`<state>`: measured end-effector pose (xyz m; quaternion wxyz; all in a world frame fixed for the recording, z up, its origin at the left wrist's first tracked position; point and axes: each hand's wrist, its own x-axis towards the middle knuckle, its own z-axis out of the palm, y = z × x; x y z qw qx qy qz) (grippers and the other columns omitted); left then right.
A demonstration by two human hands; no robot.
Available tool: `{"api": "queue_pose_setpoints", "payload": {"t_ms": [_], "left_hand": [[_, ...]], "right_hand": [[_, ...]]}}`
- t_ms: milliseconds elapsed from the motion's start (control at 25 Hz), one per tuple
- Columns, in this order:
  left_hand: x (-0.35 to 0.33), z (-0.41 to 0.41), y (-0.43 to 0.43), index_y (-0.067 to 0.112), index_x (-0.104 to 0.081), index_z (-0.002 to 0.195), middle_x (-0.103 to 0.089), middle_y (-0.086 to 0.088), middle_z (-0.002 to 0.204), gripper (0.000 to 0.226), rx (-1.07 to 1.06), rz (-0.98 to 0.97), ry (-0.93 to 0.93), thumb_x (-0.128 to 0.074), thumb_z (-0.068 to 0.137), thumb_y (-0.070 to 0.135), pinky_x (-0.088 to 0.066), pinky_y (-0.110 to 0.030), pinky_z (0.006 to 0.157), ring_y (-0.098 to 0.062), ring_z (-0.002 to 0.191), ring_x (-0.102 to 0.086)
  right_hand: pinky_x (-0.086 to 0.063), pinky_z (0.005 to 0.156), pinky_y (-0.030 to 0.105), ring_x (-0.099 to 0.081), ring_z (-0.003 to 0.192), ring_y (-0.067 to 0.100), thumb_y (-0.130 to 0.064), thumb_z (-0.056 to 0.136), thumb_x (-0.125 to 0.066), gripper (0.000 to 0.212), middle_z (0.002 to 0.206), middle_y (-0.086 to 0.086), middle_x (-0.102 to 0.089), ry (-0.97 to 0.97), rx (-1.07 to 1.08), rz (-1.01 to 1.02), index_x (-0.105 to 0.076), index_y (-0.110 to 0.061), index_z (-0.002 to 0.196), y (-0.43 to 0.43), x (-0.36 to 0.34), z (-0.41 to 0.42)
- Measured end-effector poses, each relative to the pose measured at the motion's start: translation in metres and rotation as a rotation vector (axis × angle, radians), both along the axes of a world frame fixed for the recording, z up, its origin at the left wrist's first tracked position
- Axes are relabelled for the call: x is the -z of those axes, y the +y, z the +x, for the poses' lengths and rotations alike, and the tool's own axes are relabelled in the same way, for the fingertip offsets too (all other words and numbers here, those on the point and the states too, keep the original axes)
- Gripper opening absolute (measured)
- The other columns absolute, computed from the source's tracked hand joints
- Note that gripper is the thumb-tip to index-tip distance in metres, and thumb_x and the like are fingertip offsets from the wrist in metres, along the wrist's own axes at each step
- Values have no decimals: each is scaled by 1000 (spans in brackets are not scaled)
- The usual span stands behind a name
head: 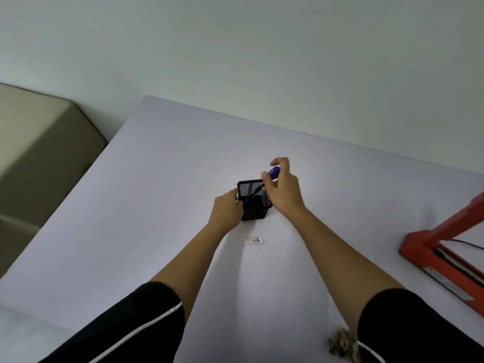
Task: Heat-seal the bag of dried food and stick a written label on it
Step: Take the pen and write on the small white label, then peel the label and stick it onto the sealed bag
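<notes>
A black mesh pen holder [255,210] stands mid-table. My left hand [227,209] grips its left side. My right hand [284,188] holds a blue pen [272,172] slanted over the holder, its lower end inside the cup. A small white label [253,240] with writing on it lies flat on the table just in front of the holder. The red heat sealer [432,247] sits at the right edge with its arm raised. A bit of the dried food in its bag [340,341] shows at the bottom, mostly hidden behind my right sleeve.
The white table [157,205] meets a pale wall at the back. A beige cushioned piece of furniture [39,153] stands beyond the table's left edge. A black cord [468,242] runs behind the sealer.
</notes>
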<state>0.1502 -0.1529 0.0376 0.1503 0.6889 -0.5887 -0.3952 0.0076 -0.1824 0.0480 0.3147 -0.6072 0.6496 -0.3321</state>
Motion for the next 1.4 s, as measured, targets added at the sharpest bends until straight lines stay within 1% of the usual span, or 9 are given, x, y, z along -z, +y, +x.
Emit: {"api": "queue_pose_setpoints", "payload": {"t_ms": [160,320,520,600,720,840,960,1080,1400], "left_hand": [[5,-1,-4,10,-54,125,-65,-14,116,38,-20,-25,60,-41,91,1,-46,-32,83,-31,102,-58],[10,-2,-6,11,-55,125,-66,-13,113,39,-31,-43,72,-42,90,0,-42,-25,76,-28,101,-59],[12,-3,-4,12,-52,129,-65,-10,118,39,-57,-40,93,-42,93,3,-37,-16,70,-23,101,-60],[12,-3,1,10,-48,133,-62,-8,124,39,-153,-43,149,-45,95,10,-39,-16,75,-21,106,-61],[25,6,19,12,-58,122,-66,-3,113,30,-374,-160,151,-48,95,17,-38,-15,77,-14,96,-61],[58,8,46,9,-66,111,-65,-10,109,23,-238,-105,43,-55,91,14,-43,-21,79,-13,85,-57],[83,2,63,8,-66,114,-59,-10,112,28,-42,-50,-22,-62,87,15,-49,-32,84,-22,84,-61],[94,-3,72,7,-65,115,-57,-12,110,30,53,-124,-121,-64,86,17,-47,-29,76,-27,86,-60],[95,-11,70,4,-66,94,-63,-11,95,11,-3,-130,-38,-59,87,8,-49,-30,74,-23,79,-58]], "right_hand": [[-51,63,40,-60,70,27,-30,94,-51,22,79,10,-61,249,-111,80,-44,-14,107,-11,23,5],[-46,63,32,-57,77,24,-24,93,-52,19,89,12,-60,285,-162,45,-49,-8,103,-15,37,2],[-49,86,37,-52,102,25,-21,88,-62,29,115,13,-46,412,-218,-34,-57,-9,114,-21,43,-4],[-45,92,36,-49,109,23,-27,88,-62,43,122,13,-45,328,-171,-55,-50,-15,127,-22,41,-8],[-47,88,33,-53,105,21,-23,93,-53,32,120,13,-49,69,130,-104,-51,-10,122,-4,48,-22],[-51,79,35,-57,97,27,-12,93,-50,20,111,13,-51,121,270,43,-54,-7,112,45,83,-36],[-51,82,34,-56,97,24,-15,88,-58,29,113,10,-49,147,33,190,-58,-12,116,89,112,-34],[-47,83,26,-50,103,16,-28,87,-62,36,116,4,-49,298,-165,196,-59,-19,122,103,123,-22],[-45,88,22,-49,104,14,-17,84,-65,18,112,2,-51,206,-131,226,-64,-12,102,99,120,-14]]}}
